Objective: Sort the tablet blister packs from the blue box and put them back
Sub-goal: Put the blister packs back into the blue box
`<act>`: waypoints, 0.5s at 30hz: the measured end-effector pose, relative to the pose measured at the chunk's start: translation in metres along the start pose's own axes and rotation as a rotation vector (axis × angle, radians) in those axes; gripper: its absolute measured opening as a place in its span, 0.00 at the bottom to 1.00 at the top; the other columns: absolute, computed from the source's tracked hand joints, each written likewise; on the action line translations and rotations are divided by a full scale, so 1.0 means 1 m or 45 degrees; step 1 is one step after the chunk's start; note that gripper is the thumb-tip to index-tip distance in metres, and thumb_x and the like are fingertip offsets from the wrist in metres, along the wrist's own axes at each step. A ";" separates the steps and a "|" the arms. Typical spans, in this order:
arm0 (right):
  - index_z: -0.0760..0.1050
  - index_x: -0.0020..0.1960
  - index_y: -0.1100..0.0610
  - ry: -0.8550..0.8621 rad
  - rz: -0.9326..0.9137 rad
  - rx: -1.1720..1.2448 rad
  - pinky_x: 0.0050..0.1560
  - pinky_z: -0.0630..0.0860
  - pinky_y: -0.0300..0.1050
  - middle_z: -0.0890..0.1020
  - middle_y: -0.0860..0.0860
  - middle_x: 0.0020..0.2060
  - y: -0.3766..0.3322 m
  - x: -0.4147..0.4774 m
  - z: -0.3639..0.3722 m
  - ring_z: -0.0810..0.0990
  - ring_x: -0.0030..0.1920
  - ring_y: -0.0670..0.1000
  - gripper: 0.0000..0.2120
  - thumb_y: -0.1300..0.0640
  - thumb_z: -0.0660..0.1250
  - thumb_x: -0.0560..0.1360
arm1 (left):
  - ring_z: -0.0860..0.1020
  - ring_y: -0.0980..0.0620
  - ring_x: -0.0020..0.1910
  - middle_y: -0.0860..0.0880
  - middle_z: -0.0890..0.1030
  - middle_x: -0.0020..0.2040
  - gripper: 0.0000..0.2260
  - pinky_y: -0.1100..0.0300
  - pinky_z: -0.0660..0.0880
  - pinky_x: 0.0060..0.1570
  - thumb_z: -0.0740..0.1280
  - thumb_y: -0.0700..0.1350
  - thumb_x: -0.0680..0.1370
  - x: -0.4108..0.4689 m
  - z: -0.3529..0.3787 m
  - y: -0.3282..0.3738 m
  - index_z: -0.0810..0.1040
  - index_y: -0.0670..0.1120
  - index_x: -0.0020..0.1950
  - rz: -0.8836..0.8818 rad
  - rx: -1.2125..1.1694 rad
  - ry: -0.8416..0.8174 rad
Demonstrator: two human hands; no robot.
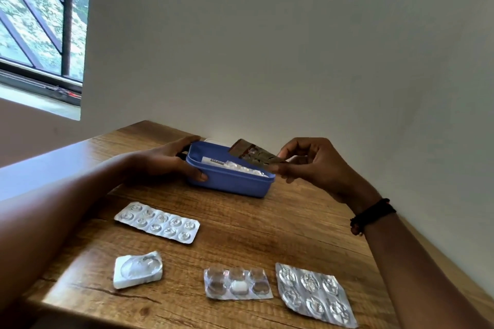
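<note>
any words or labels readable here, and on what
No text can be quoted.
On the white tube in the blue box: a dark printed word, too blurred to read.
On the brown pack in the right hand: no legible print.
On the foil pack, near right: faint marks, too small to read.

The tabletop (240, 235) is showing brown grained wood, cracked, with a soft sheen. The blue box (230, 184) is looking like smooth, satin plastic. The long blister pack (157, 222) and the crumpled blister pack (315, 294) are glinting as shiny foil with clear plastic bubbles; the brown pack (254, 153) is gleaming glossy.
</note>
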State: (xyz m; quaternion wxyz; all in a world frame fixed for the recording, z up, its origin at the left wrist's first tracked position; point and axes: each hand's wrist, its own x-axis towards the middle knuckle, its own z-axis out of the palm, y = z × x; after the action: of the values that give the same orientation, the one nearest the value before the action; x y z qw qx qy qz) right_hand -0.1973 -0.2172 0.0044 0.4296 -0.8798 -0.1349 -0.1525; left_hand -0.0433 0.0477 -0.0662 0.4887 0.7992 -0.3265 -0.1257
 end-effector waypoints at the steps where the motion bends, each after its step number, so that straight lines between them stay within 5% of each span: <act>1: 0.80 0.43 0.63 0.114 -0.053 -0.075 0.38 0.81 0.48 0.85 0.55 0.39 0.001 0.001 0.003 0.83 0.37 0.55 0.12 0.58 0.78 0.65 | 0.72 0.54 0.64 0.53 0.72 0.67 0.51 0.58 0.71 0.62 0.78 0.54 0.58 0.000 0.000 -0.001 0.58 0.53 0.76 -0.002 0.000 0.001; 6: 0.81 0.40 0.63 0.486 -0.482 -0.555 0.43 0.80 0.49 0.83 0.53 0.39 0.010 0.005 0.010 0.82 0.40 0.50 0.05 0.68 0.77 0.67 | 0.73 0.59 0.61 0.57 0.73 0.63 0.53 0.63 0.71 0.57 0.78 0.60 0.53 0.001 -0.001 -0.003 0.59 0.56 0.75 0.013 0.008 -0.013; 8: 0.80 0.40 0.63 0.559 -0.619 -0.668 0.42 0.79 0.47 0.82 0.53 0.40 0.012 0.006 0.010 0.81 0.41 0.49 0.06 0.69 0.76 0.67 | 0.73 0.56 0.63 0.56 0.73 0.65 0.54 0.58 0.71 0.62 0.78 0.60 0.53 0.002 -0.002 -0.004 0.58 0.56 0.75 0.008 0.010 -0.011; 15: 0.81 0.41 0.61 0.658 -0.770 -0.801 0.47 0.78 0.39 0.81 0.53 0.42 0.012 0.006 0.015 0.80 0.44 0.47 0.08 0.71 0.76 0.66 | 0.73 0.56 0.63 0.55 0.74 0.66 0.53 0.56 0.70 0.65 0.79 0.59 0.54 0.003 -0.002 -0.005 0.59 0.55 0.75 0.031 -0.008 -0.017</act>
State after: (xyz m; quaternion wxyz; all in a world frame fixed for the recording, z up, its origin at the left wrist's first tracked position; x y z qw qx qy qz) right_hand -0.1848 -0.2112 -0.0107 0.0997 -0.8218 -0.2203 -0.5159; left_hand -0.0384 0.0488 -0.0696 0.4905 0.7928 -0.3391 -0.1260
